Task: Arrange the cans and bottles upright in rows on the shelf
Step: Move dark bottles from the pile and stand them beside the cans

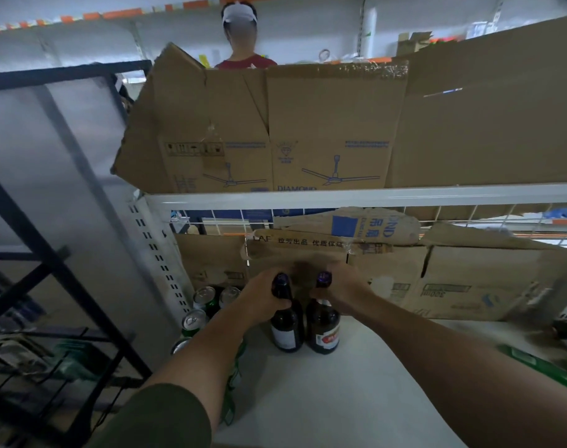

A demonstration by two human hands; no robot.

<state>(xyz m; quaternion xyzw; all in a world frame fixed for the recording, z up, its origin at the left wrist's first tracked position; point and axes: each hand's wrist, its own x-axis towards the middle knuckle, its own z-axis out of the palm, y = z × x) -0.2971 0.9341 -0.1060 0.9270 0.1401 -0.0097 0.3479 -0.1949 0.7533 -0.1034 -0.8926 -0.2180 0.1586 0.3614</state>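
Note:
Two dark glass bottles stand upright side by side on the white shelf [356,383]. My left hand [259,295] grips the neck of the left bottle [287,328], which has a pale label. My right hand [343,289] grips the neck of the right bottle [324,331], which has a red label. To their left several green cans [196,320] with silver tops stand upright in a row along the shelf's left side, partly hidden by my left forearm.
Torn cardboard [437,279] lines the back of the shelf. A wire shelf [372,198] with a large carton hangs above. At the right lie a dark bottle [566,329] and green packaging [544,370]. A black rack [49,286] stands left. A person stands behind.

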